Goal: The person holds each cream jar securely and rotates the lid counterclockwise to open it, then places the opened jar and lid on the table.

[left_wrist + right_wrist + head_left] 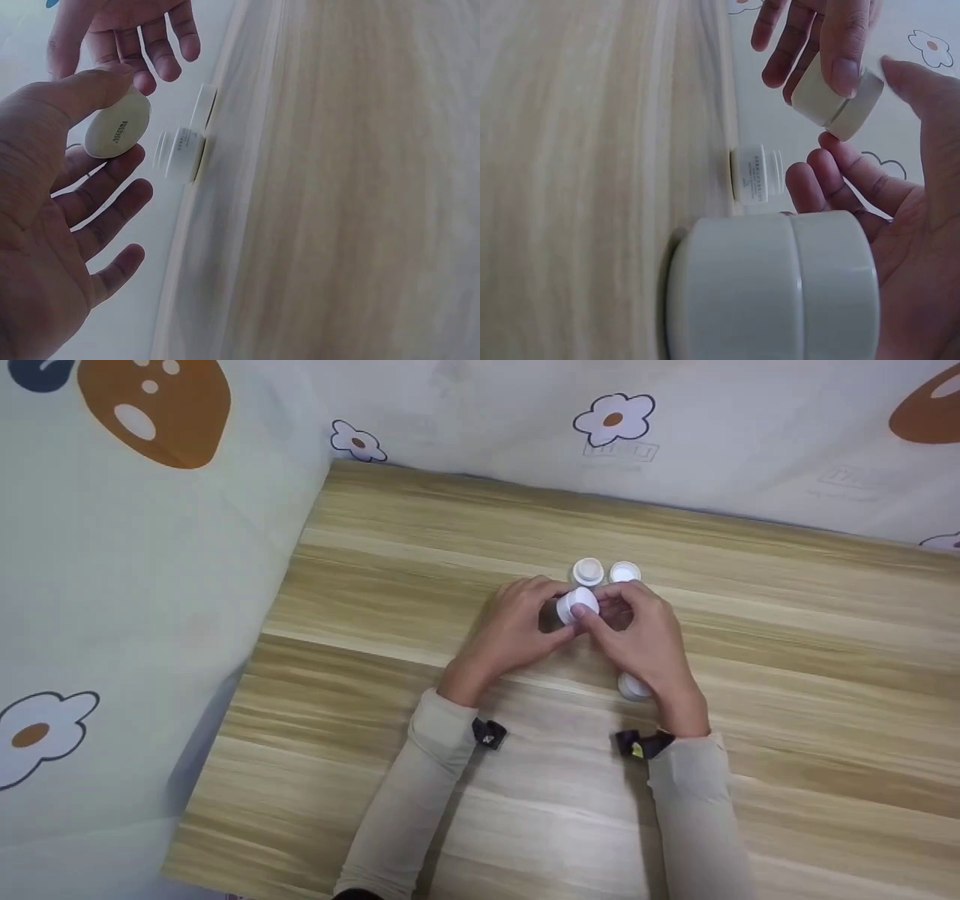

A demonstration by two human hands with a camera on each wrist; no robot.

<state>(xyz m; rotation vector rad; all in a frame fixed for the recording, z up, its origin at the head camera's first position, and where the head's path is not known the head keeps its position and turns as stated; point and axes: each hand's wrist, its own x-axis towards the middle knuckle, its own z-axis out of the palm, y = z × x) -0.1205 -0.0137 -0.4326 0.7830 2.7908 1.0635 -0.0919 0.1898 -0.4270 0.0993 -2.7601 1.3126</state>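
Note:
Above the middle of the table, both hands hold one small white cream jar (577, 606) with its lid on, tilted. My left hand (519, 619) grips the jar's body between thumb and fingers; printing shows on its flat end in the left wrist view. My right hand (641, 622) has thumb and index finger on the lid, its other fingers loosely bent. Just behind the hands stands an open white jar (589, 571) with a bare threaded neck. Beside it lies a loose white lid (625, 573). Another lidded white jar (769, 289) stands beneath the right wrist, partly hidden in the head view.
The wood-grain table (360, 585) extends to both sides of the hands. A pale wall covering (480, 420) with printed flowers borders its back and left edges. Small black wrist cameras (490, 733) sit at both cuffs.

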